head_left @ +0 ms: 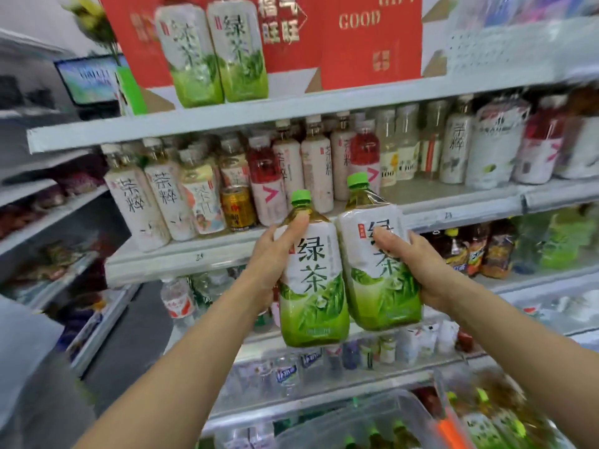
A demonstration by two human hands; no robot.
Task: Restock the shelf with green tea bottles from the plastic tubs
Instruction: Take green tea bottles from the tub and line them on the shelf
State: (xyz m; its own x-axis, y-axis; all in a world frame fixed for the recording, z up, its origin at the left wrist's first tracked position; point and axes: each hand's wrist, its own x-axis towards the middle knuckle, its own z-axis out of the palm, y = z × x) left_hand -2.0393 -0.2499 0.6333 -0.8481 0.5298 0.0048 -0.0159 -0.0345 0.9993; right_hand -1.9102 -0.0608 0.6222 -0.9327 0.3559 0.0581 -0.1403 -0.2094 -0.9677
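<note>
Both hands were up before shelf [453,209]: left hand [274,257] gripped left green tea bottle [312,286], right hand [419,265] gripped right green tea bottle [377,286], fingers curled round; bottles upright, touching.

"绿茶", black vertical characters, on label of left green tea bottle [312,277] and right green tea bottle [379,270], frame centre; right one partly hidden. Same "绿茶" on two top-shelf bottles [191,56], [238,50], upper left. Red gift box [366,50], top: gold "GOOD". Neighbouring red box [283,56]: "旺旺". White bottles [136,205], middle shelf, left: "茶粹".
</note>
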